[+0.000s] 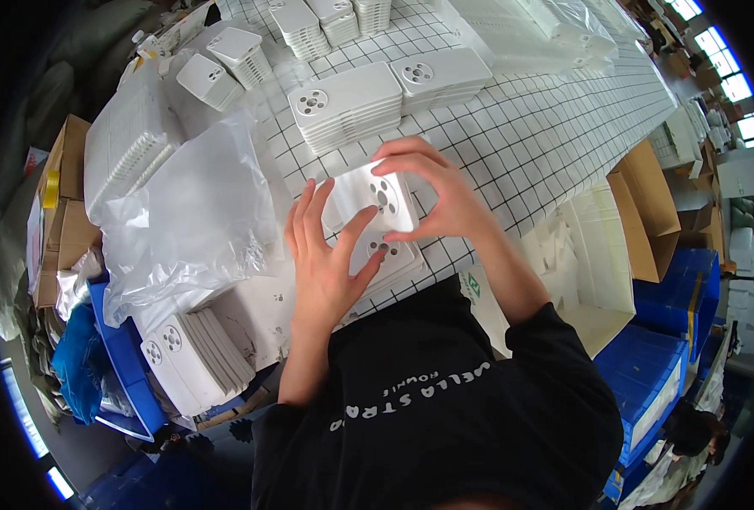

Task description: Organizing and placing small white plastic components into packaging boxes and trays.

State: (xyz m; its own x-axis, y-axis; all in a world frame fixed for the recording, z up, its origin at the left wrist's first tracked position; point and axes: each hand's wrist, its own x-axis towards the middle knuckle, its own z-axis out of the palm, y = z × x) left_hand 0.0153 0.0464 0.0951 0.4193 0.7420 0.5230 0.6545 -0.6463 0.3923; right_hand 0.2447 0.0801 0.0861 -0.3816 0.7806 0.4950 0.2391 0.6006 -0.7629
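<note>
At the far side of the low pile [404,257], partly covering it in view, the white panel [362,187] was pinched across its holed end by the right hand [452,200], while the left hand [322,268] arched wide, fingers spread, around the other end — whether it touched could not be told. With the firm hold at one end only, the panel could have tipped and scuffed the pile — and a stray press of the left thumb, near the pile's holes, could have skewed its edges.
</note>
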